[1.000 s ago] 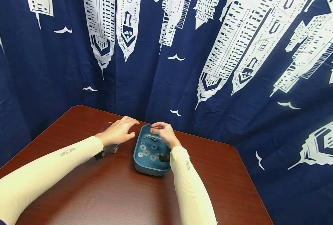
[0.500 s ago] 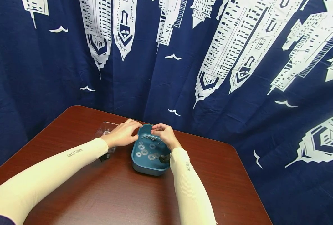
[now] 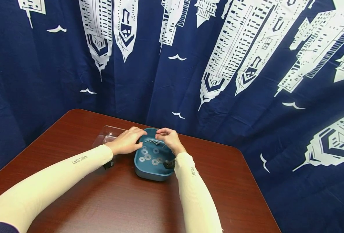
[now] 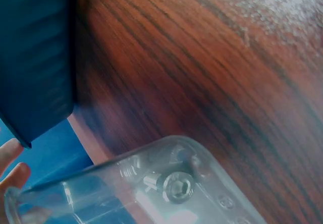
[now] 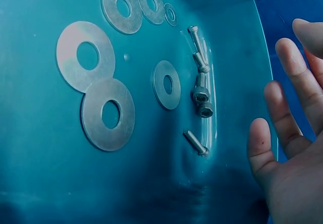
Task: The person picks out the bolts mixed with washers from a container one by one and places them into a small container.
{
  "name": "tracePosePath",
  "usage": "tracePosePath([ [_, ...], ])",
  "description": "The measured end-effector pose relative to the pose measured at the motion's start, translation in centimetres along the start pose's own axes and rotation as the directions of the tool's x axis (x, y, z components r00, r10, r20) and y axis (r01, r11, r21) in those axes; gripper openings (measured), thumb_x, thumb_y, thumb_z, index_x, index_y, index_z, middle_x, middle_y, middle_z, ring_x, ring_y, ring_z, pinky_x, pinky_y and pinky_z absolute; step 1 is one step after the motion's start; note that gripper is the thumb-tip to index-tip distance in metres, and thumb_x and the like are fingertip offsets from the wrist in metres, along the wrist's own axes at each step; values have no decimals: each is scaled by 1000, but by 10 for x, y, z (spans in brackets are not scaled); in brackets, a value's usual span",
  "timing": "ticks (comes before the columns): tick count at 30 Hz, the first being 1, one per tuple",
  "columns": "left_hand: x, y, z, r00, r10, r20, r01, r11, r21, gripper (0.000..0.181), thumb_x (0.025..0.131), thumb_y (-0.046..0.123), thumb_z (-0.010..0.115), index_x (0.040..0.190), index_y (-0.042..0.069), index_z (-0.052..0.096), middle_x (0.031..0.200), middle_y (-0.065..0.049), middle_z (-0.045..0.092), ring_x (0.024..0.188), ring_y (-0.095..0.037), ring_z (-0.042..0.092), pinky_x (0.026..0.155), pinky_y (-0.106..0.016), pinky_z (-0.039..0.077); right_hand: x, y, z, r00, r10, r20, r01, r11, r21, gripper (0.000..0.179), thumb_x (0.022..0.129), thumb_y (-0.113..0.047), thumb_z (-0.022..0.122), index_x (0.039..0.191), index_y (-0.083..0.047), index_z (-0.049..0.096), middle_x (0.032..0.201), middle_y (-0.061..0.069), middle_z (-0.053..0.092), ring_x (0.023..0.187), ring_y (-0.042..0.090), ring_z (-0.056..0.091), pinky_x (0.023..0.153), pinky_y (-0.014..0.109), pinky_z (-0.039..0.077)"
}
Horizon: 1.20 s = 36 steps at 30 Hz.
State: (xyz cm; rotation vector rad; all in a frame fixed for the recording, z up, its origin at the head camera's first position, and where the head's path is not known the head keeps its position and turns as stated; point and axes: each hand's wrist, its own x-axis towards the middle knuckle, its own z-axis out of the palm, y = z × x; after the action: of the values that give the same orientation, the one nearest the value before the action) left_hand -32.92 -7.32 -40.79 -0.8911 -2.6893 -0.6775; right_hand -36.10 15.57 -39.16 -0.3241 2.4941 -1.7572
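A blue bin (image 3: 154,176) stands near the back of the table. Flat washers (image 5: 108,114) lie spread over its floor, and several socket head screws (image 5: 201,94) lie along one wall. My left hand (image 3: 127,141) is at the bin's left rim, fingers loosely bent, fingertips at or just over the edge; contact is unclear. Over the far part of the bin hovers my right hand (image 3: 171,140), above the screws. Its fingers (image 5: 277,95) are loosely curved; nothing shows in them, though the thumb side is partly hidden. A clear plastic box (image 3: 109,131) sits left of the bin, partly behind the left hand.
Inside the clear box lies a socket head screw (image 4: 176,186). A brown wooden table (image 3: 125,194) carries everything. A dark blue curtain (image 3: 148,81) with white building prints hangs right behind the table's back edge.
My left hand has moved right, from beside the bin to its left rim, uncovering more of the clear box. The right hand stays nearly still over the bin. The head view has shifted slightly.
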Motion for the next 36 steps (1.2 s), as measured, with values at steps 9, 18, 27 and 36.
tracePosePath([
  [9,-3,0,6,1000,1,4,-1,1000,30,46,93,21,66,136,5,59,140,-11,59,131,-32,50,108,-53,44,5,7,9,1000,16,1,-16,1000,-10,22,86,-3,72,108,2,71,94,12,76,105,43,68,101,52,50],
  [18,-4,1,7,1000,-12,4,11,998,54,44,94,19,64,136,5,59,144,-14,56,134,-35,48,107,-55,44,11,17,22,998,50,-31,-52,997,-64,22,86,0,71,107,2,71,101,14,76,90,22,72,91,43,55],
  [27,-5,3,6,1000,-12,4,12,999,51,44,95,22,63,136,5,58,145,-15,54,135,-35,48,108,-54,44,17,25,34,992,91,-90,-101,988,-113,19,85,2,72,104,0,72,100,15,75,89,20,71,83,31,55],
  [36,-6,-2,10,1000,-16,-5,16,998,59,43,95,21,62,136,6,59,144,-13,55,135,-34,48,107,-54,44,20,27,45,987,65,-148,-93,977,-191,18,85,3,72,102,-1,74,101,15,76,88,22,69,74,28,54],
])
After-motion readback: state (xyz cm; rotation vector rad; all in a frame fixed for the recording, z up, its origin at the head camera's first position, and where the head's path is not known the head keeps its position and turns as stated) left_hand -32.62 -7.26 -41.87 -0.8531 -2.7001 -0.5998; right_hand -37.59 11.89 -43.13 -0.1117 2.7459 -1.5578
